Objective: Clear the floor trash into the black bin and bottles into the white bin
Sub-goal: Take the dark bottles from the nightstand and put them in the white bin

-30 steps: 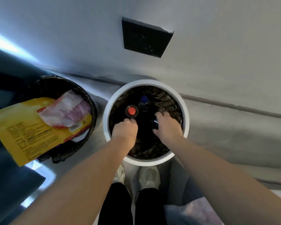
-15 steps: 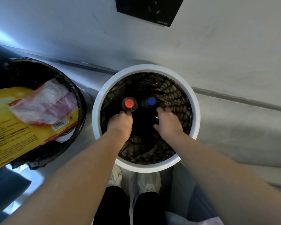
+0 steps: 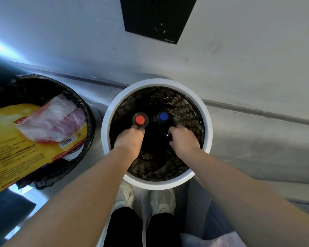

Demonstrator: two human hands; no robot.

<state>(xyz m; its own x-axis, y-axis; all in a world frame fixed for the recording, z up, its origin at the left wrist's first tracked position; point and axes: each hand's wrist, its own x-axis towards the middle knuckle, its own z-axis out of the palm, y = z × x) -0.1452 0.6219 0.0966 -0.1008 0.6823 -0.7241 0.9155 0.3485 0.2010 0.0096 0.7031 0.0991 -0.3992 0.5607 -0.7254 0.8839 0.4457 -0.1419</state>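
Two bottles stand upright inside the white bin (image 3: 111,111), side by side near its middle: a red-capped bottle (image 3: 140,119) on the left and a blue-capped bottle (image 3: 163,116) on the right, both set against the black liner (image 3: 183,106). The red-capped bottle is gripped just below its cap by the curled fingers of the left hand (image 3: 128,142). The right hand (image 3: 183,139) is lowered into the bin just near of the blue cap with its fingers curled downward, but whether anything is pinched there cannot be told, as the fingertips are lost in the dark. Further left, the black bin (image 3: 90,113) is already loaded with a yellow package (image 3: 16,141) and a crumpled pink-and-white wrapper (image 3: 55,120) laid across it. The task is judged to be well advanced: trash and bottles are sorted into their bins, and only the letting go appears to be left, though little of the floor (image 3: 239,139) is shown.
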